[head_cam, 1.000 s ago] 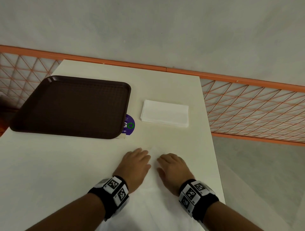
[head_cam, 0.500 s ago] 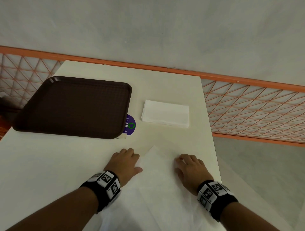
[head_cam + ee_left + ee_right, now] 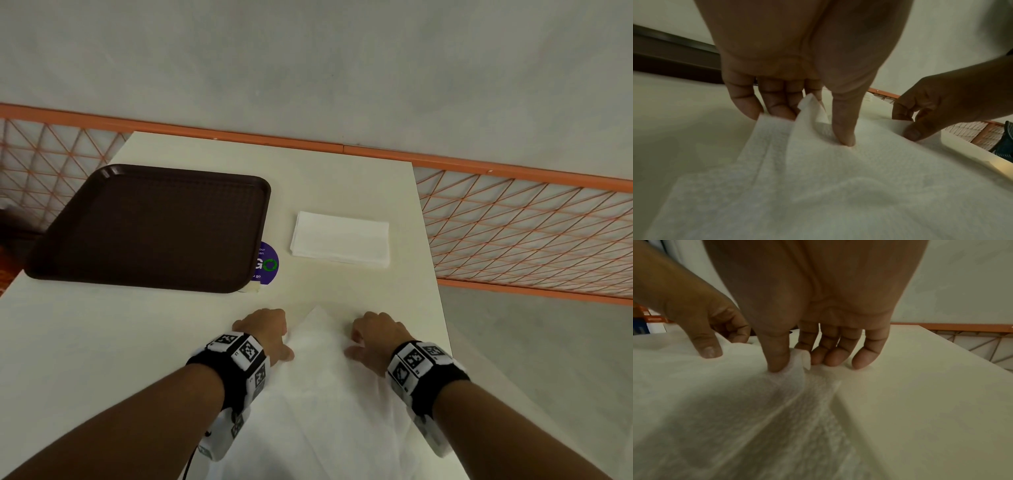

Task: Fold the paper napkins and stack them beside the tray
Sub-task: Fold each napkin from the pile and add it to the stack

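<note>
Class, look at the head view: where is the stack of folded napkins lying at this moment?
In the head view the stack of folded napkins lies on the white table, right of the brown tray and the purple sticker, beyond both hands.

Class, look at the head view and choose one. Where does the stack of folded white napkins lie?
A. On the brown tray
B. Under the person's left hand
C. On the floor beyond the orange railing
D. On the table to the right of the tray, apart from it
D: the stack of folded napkins lies on the table, right of the brown tray, with bare tabletop and a purple sticker between them.
</note>
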The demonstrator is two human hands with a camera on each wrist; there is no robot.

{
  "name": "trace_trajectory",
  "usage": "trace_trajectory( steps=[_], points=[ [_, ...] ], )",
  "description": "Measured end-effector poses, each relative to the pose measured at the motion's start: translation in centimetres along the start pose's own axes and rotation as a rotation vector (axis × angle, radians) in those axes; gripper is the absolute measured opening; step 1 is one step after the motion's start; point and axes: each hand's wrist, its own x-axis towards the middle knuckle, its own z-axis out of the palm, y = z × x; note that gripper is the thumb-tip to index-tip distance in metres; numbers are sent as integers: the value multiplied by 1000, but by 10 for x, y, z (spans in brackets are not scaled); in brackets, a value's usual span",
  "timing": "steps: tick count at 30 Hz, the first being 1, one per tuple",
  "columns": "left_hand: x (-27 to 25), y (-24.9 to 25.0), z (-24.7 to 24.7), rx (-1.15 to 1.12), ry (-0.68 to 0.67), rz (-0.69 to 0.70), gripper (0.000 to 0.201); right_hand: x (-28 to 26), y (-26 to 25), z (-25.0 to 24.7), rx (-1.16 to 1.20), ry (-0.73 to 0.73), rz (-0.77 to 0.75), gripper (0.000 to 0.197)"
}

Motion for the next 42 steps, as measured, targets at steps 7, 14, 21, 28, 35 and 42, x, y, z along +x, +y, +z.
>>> trace_trajectory(
  steps=[7,14,21,28,35,42],
  points=[
    [-6,1,1,-55,20,-20,53,-11,-8,2,332,49,18,12],
    [-10,-5,-2,-36,33,14,43,-32,-14,0,750,70,-77,12],
    [-20,-28,-16,-488,64,146,17,-33,6,0,1203,246,74,15],
    [-21,-28,-15,-1272,25,105,20,-32,10,2,1570,191,255,21],
    [-18,-16,7,-1210,103,-42,19,-21,9,6,1543,315,302,16],
    [10,4,-25,-1013,267,-33,16,-2,12,-11,1419,302,334,18]
  ],
)
